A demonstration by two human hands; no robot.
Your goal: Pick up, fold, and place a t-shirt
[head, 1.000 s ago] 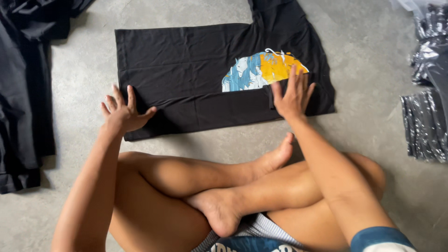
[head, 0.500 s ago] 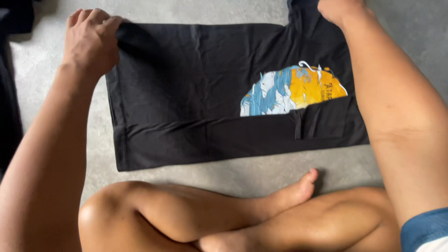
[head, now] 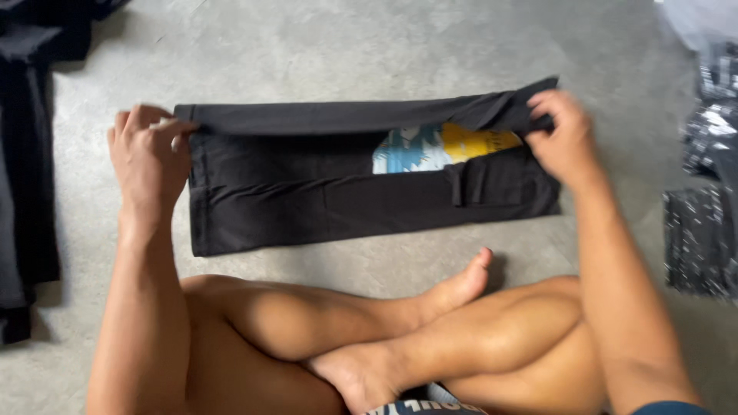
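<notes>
Black T-shirt (head: 323, 196) lies flat on the grey concrete floor (head: 369, 46) in front of the person's crossed legs (head: 400, 338), its far long edge lifted and turned toward the near side as a band that partly covers a blue, white and yellow print (head: 442, 147). Left hand (head: 146, 154) pinches the left end of that lifted edge, and right hand (head: 565, 138) pinches the right end, fingers closed on cloth at both corners, the two hands well apart. The fold could land crooked, I judge, because the right end sits higher and farther out than the left, so one side may overlap more. Thin fabric may also sag or crease in the unsupported middle between the grips. Dark clothes (head: 31, 154) lie at the left edge and plastic-wrapped dark bundles (head: 703, 230) at the right, both clear of the shirt.
</notes>
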